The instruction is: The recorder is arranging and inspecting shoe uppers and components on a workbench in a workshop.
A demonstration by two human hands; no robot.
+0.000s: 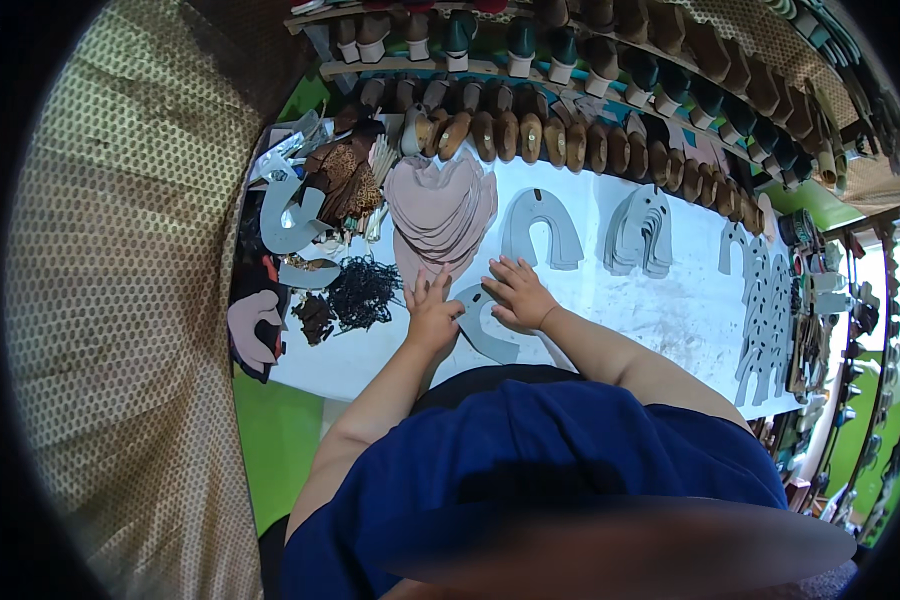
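A grey curved shoe-upper piece (492, 340) lies on the white table at its near edge, between my two hands. My left hand (433, 312) rests at its left side, fingers spread and pointing at the pink stack. On the other side, my right hand (520, 294) lies flat with fingers apart over the piece's upper right edge. Just beyond my left fingertips is a stack of pale pink upper pieces (440, 205). Farther off are two piles of grey U-shaped pieces, one in the middle (560, 238) and one to the right (638, 235).
A tangle of black strips (363, 292) and dark scraps (314, 318) lie left of my hands. Leopard-print pieces (345, 178) are heaped behind. Rows of wooden shoe lasts (575, 147) line the far edge, below shelves of shoes. Small grey cut-outs (762, 310) cover the right end.
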